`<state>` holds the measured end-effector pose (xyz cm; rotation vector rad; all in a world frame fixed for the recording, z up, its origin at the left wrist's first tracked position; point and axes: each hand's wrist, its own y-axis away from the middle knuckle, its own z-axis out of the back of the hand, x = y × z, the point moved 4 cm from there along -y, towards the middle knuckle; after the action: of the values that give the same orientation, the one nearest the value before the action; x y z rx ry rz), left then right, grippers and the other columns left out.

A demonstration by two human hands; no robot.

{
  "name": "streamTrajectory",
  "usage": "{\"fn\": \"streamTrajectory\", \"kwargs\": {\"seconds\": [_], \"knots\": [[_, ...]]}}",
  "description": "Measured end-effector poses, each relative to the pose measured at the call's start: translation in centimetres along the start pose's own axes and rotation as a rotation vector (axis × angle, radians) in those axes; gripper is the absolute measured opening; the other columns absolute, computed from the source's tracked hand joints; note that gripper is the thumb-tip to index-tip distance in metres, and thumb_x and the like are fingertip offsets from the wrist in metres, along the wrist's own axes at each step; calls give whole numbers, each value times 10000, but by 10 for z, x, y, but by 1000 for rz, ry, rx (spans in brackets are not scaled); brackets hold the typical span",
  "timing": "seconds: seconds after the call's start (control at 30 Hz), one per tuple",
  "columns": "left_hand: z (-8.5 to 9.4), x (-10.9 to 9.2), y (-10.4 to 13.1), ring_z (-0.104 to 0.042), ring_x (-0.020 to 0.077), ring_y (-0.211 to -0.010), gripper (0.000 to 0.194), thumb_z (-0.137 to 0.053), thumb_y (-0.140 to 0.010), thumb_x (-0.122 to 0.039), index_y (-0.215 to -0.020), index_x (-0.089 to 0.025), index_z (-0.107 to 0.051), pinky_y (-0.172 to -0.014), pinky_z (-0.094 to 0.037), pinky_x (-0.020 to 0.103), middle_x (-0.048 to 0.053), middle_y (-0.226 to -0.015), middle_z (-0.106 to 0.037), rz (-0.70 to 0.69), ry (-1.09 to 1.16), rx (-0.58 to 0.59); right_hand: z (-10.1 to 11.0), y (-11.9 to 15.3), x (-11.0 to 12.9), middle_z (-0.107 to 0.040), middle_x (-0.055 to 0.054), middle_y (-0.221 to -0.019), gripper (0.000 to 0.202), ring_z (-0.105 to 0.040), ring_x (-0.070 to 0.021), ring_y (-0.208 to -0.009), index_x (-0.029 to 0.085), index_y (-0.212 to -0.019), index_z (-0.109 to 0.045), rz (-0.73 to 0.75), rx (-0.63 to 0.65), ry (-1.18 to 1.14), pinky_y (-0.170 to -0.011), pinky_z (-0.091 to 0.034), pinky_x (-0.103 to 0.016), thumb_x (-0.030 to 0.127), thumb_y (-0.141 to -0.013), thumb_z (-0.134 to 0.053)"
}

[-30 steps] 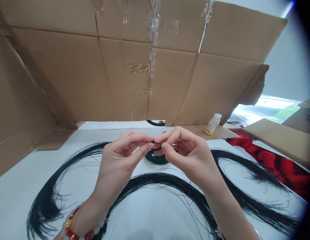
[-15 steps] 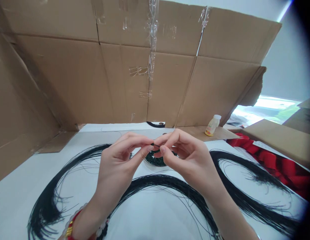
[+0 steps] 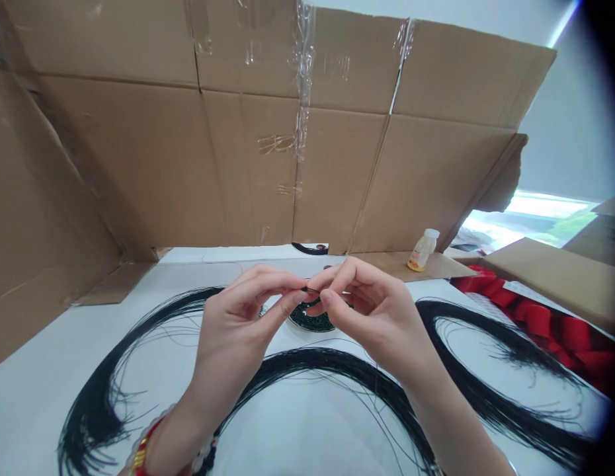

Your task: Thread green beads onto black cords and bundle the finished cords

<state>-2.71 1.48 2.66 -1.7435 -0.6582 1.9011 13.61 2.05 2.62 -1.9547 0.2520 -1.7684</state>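
Both my hands are raised together at the middle of the view, fingertips almost meeting. My left hand (image 3: 233, 324) pinches a thin black cord (image 3: 313, 290) between thumb and forefinger. The same cord runs into the pinched thumb and forefinger of my right hand (image 3: 379, 314). Only a short stretch of it shows between the fingertips; a small dark bit sits at the left fingertips, too small to name. Behind and below the fingers is a round dish (image 3: 312, 324) of tiny dark green beads, partly hidden by the right hand.
Bundles of black cord lie curved on the white table: a left bundle (image 3: 89, 403), a middle bundle (image 3: 312, 359) under my wrists and a right bundle (image 3: 466, 377). Cardboard panels (image 3: 248, 165) stand behind. A small bottle (image 3: 423, 251) and a box of red material (image 3: 540, 322) are at right.
The view has shifted very slightly. Both hands keep the same pinch on the cord, with hardly any movement.
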Motion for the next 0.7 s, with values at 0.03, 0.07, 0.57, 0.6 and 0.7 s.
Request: {"fn": "streamTrajectory", "kwargs": {"seconds": [0.03, 0.07, 0.57, 0.6, 0.7], "knots": [[1, 0, 0, -638, 104, -749, 151, -748, -899, -178, -866, -311, -812, -712, -537, 199, -44, -844, -713, 3, -2, 1, 0, 0, 0, -732, -34, -984, 193, -717, -157, -802, 192, -741, -592, -2, 1, 1, -753, -594, -310, 190, -870, -736], [1, 0, 1, -638, 107, -749, 153, -751, -894, -173, -862, -310, -813, -704, -534, 203, -42, -843, -711, 8, -7, 2, 0, 0, 1, -733, -34, -989, 192, -717, -159, -808, 193, -742, -590, -4, 3, 4, -752, -592, -311, 187, -867, -737], [4, -1, 0, -625, 114, -794, 255, -738, -889, -92, -897, -337, -809, -645, -478, 220, -48, -852, -731, -111, -88, 26, 1, -2, 1, -743, -32, -950, 208, -703, -157, -822, 196, -732, -579, -51, 46, -38, -725, -600, -289, 165, -864, -736], [4, -1, 0, -625, 117, -794, 251, -742, -889, -100, -900, -341, -810, -643, -478, 222, -46, -852, -732, -107, -87, 28, 2, -2, 0, -745, -31, -941, 209, -706, -154, -818, 196, -732, -577, -50, 47, -48, -723, -601, -283, 161, -868, -732], [3, 1, 0, -636, 128, -790, 222, -756, -887, -135, -913, -346, -817, -638, -485, 232, -34, -851, -729, -74, -60, 45, 2, -3, -1, -748, -34, -926, 201, -714, -152, -821, 192, -746, -579, -55, 59, -81, -722, -607, -276, 169, -889, -719]]}}
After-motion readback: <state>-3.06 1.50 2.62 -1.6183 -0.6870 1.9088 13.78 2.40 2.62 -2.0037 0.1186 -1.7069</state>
